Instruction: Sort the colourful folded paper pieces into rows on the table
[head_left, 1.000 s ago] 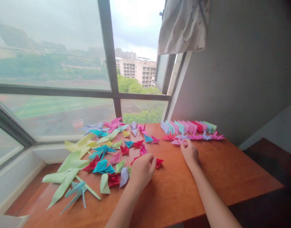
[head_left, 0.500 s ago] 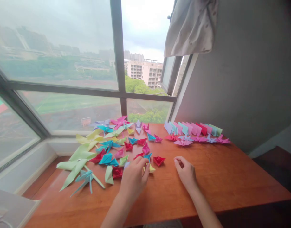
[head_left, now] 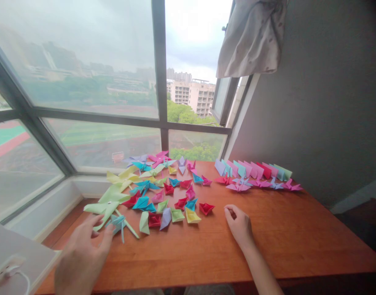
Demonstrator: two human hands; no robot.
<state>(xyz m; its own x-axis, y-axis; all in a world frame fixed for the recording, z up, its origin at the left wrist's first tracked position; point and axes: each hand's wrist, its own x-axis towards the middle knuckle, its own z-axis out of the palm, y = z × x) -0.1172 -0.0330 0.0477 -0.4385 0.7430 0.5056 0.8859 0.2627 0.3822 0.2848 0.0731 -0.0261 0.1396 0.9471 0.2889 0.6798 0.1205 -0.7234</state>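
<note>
My left hand (head_left: 85, 254) reaches over the left end of the table, thumb and fingers apart, beside a light-blue folded paper crane (head_left: 118, 222). The fingertips overlap the near edge of a pale-green paper pinwheel (head_left: 109, 203); whether they touch either one I cannot tell. My right hand (head_left: 239, 226) rests on the bare wood with its fingers curled in and nothing visible in them. Nearest to it lies a red paper boat (head_left: 206, 208). Further left stand a yellow paper boat (head_left: 192, 216), a green one (head_left: 177, 215) and a lilac folded piece (head_left: 165, 219).
Several more origami boats, cranes and pinwheels cover the table's (head_left: 182, 254) left and middle. At the back right stands a row of folded paper cards (head_left: 252, 169), with paper cranes (head_left: 238, 187) before it. Windows and a low sill (head_left: 92, 186) border the table; a socket (head_left: 10, 266) is at lower left.
My left hand has moved left and toward me, from above the yellow boat to beside the blue crane, and its fingers have spread. My right hand stays put. The view has shifted slightly left.
</note>
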